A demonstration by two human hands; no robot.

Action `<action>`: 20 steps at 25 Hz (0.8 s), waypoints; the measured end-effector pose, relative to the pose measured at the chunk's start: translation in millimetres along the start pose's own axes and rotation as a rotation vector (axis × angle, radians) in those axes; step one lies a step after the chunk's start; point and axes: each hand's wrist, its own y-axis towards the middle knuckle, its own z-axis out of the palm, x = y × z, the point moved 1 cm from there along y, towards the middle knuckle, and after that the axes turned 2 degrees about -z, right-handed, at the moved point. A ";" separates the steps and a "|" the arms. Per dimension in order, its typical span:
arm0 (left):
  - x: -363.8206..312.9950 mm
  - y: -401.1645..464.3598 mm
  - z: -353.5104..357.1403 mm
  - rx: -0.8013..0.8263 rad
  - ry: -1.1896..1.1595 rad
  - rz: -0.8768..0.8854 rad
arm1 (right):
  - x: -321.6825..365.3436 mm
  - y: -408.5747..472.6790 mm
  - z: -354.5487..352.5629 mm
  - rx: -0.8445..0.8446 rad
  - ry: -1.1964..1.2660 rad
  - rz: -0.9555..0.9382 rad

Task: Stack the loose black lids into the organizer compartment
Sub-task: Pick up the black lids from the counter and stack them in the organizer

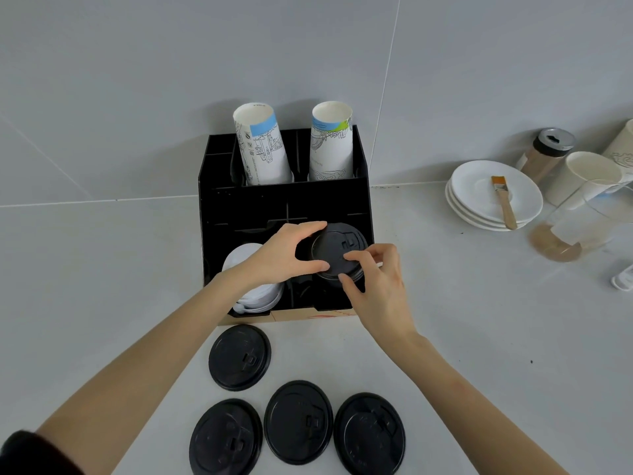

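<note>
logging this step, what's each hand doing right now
Left hand: closed on the black lid stack.
Right hand: closed on the same stack.

L hand fingers curled, pinching; R hand fingers pinching; both arms fwd

Pale grey tiled wall w/ thin seams behind white countertop.

Both hands on blk lid
</note>
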 end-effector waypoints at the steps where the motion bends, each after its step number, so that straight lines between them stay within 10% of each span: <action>1: 0.8 2.1 0.8 -0.010 0.013 0.002 | -0.8 0.6 -0.3 -0.004 0.010 0.012; 20: -13.3 5.8 5.6 0.004 0.269 0.022 | -6.9 11.8 -7.5 0.054 -0.036 0.021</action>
